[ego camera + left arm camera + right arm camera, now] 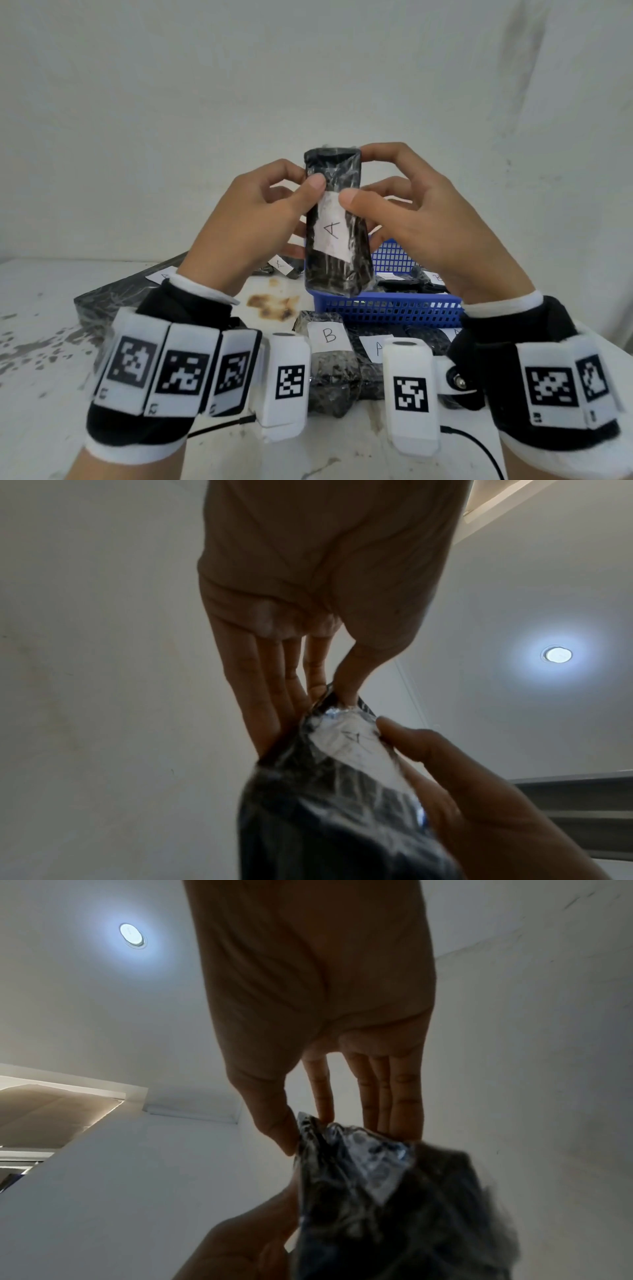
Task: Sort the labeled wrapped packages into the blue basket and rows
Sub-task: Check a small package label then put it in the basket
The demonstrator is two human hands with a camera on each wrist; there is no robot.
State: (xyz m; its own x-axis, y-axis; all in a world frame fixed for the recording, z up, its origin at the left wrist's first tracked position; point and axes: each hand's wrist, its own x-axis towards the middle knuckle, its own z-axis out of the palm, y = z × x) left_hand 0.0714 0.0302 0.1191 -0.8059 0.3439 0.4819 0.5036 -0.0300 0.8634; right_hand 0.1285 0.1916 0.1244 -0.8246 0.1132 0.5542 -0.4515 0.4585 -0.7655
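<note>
1. Holding up a black, plastic-wrapped oblong package (337,222) with a white paper label marked "A" (331,233), upright, between both hands, above the near rim of the blue perforated plastic basket (394,308).
2. Pinching with the left hand (253,219): thumb pressing on the front just above the label, fingers curling round the back of the left edge.
3. Gripping with the right hand (421,219): thumb touching the label's upper right corner, forefinger hooking over the package's top right corner, remaining fingers curling behind.
4. Showing, below the fingers, more wrapped packages in the basket.
5. Lying nearer than the basket, under the wrists: a wrapped package labeled "B" (329,346), just beside another labeled "A" (375,349).
6. Sitting left of the fingers on the stained white table (51,342): a large flat dark wrapped slab (116,291).
</note>
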